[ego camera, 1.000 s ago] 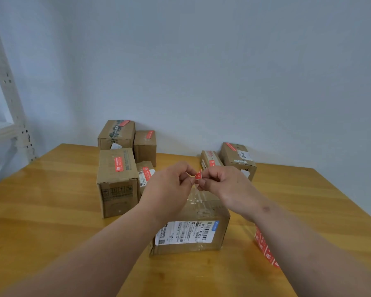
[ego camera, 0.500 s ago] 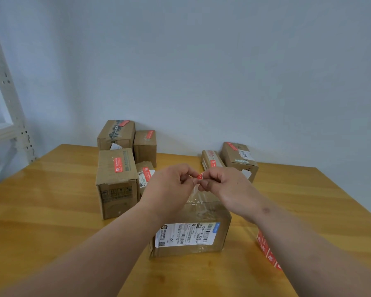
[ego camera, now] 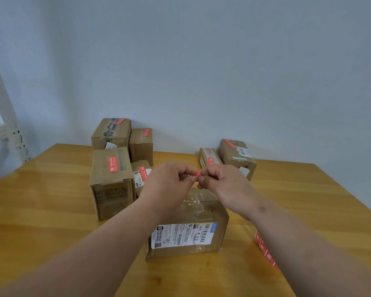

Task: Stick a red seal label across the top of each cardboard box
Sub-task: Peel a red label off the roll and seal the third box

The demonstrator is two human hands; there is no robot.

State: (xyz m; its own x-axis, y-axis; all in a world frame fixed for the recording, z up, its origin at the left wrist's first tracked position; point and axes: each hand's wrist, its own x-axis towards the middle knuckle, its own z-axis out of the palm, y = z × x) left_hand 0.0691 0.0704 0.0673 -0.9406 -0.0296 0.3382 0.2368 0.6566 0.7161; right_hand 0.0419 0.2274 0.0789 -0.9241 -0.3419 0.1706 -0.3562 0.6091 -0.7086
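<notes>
My glossy honey-coloured wooden table runs up to the wall. On it nearest me sits a brown cardboard box with a white shipping label; a strip of red seal labels lies just right of it. Six more brown cardboard boxes stand farther back, four at left and two at right.

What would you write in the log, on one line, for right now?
step: readying label | left hand: pinches small red seal label | right hand: pinches it too | brown cardboard box below: no red seal visible yet
</notes>
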